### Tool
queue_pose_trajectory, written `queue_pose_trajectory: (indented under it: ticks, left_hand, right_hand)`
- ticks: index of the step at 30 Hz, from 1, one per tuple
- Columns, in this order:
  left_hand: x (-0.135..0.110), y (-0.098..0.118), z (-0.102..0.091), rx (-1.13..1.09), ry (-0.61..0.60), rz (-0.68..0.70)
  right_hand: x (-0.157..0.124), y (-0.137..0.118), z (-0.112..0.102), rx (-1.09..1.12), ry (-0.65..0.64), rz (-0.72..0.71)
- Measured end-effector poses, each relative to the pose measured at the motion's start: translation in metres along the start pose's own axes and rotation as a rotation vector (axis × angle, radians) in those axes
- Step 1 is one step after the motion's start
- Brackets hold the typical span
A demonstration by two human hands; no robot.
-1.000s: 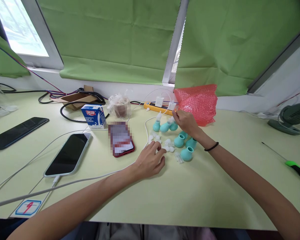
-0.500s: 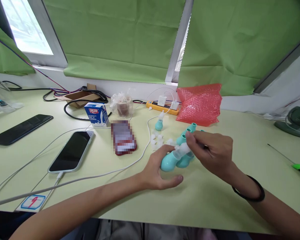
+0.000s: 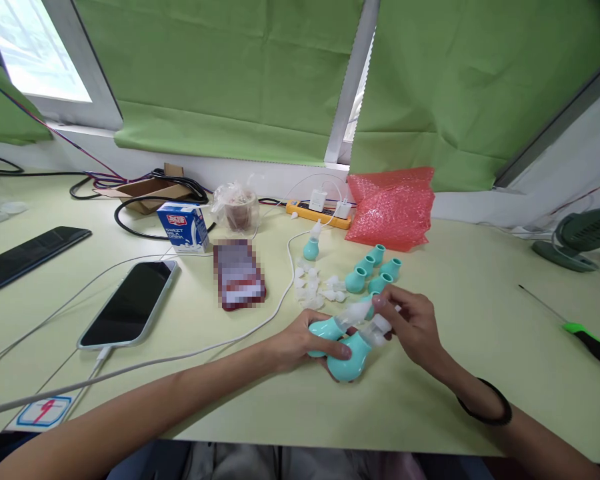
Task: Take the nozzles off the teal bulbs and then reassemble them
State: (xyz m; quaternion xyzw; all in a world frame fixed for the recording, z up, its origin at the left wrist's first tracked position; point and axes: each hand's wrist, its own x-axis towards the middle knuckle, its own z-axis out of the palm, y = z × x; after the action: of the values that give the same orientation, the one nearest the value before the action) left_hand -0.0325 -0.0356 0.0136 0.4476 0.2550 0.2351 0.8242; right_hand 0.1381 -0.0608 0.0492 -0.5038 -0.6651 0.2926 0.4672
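My left hand (image 3: 300,340) is wrapped round two teal bulb aspirators. The nearer aspirator (image 3: 350,359) lies under my thumb, and the farther aspirator (image 3: 325,330) points its translucent white nozzle (image 3: 356,312) up to the right. My right hand (image 3: 413,320) has its fingers closed at the nozzle end of the nearer one; the fingertips partly hide that end. Just beyond my hands stand several teal bulbs (image 3: 356,280) with open necks. To their left are loose translucent white nozzle pieces (image 3: 310,287). A complete aspirator (image 3: 311,243) stands upright behind these pieces.
Left of the white cable (image 3: 260,331) lie a red-edged phone (image 3: 240,273), a charging phone (image 3: 130,303) and a dark phone (image 3: 35,257). A blue milk carton (image 3: 185,228), yellow power strip (image 3: 310,213) and red bubble-wrap bag (image 3: 393,210) are behind. A screwdriver (image 3: 580,333) lies right.
My left thumb has come down over the nearer aspirator, and both aspirators now lie side by side in that hand. My right hand has moved lower, uncovering the standing bulbs. The view has shifted slightly right.
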Motion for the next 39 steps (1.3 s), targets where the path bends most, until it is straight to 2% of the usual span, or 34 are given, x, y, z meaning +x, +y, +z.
queue_pose_trajectory:
  ticks: [2, 4, 6, 9, 11, 13, 18, 21, 23, 26, 28, 30, 33, 37, 39]
  left_hand:
    - [-0.004, 0.0, -0.001, 0.032, 0.002, -0.001]
    - [-0.01, 0.0, -0.002, 0.073, -0.009, -0.009]
    - [-0.015, 0.0, -0.003, 0.092, -0.038, -0.037]
    - [-0.019, 0.001, -0.006, 0.1, -0.115, -0.058]
    - [-0.02, 0.001, -0.008, 0.125, -0.16, -0.051]
    - [-0.019, 0.001, -0.009, 0.109, -0.164, -0.064]
    - [-0.013, -0.002, -0.011, -0.064, -0.17, -0.123]
    - [-0.01, -0.003, -0.014, -0.106, -0.204, -0.153]
    - [-0.008, -0.003, -0.016, -0.122, -0.223, -0.17]
    - [-0.008, -0.002, -0.017, -0.095, -0.248, -0.21]
    - [-0.008, -0.001, -0.016, -0.068, -0.25, -0.232]
    - [-0.009, 0.001, -0.014, -0.038, -0.252, -0.241]
    - [-0.011, 0.003, -0.014, 0.026, -0.287, -0.246]
    - [-0.014, 0.003, -0.018, 0.171, -0.295, -0.179]
    - [-0.015, 0.003, -0.019, 0.229, -0.298, -0.154]
  right_hand:
    - [-0.004, 0.005, -0.001, -0.075, -0.025, -0.108]
    - [-0.01, 0.011, 0.002, -0.039, -0.089, -0.115]
    - [-0.015, 0.014, 0.008, 0.107, -0.148, 0.013]
    - [-0.017, 0.013, 0.018, 0.422, -0.223, 0.342]
    - [-0.014, 0.011, 0.022, 0.614, -0.226, 0.486]
    - [-0.012, 0.01, 0.024, 0.712, -0.206, 0.544]
    - [-0.01, 0.013, 0.028, 0.787, -0.191, 0.647]
    - [-0.009, 0.014, 0.027, 0.823, -0.273, 0.652]
    - [-0.008, 0.013, 0.024, 0.794, -0.276, 0.571]
    - [-0.006, 0.013, 0.02, 0.6, -0.242, 0.457]
    - [-0.007, 0.014, 0.019, 0.438, -0.232, 0.416]
    - [-0.009, 0.015, 0.02, 0.375, -0.221, 0.39]
    - [-0.011, 0.016, 0.021, 0.483, -0.248, 0.41]
    - [-0.009, 0.013, 0.02, 0.749, -0.363, 0.571]
    - [-0.005, 0.009, 0.016, 0.798, -0.389, 0.604]
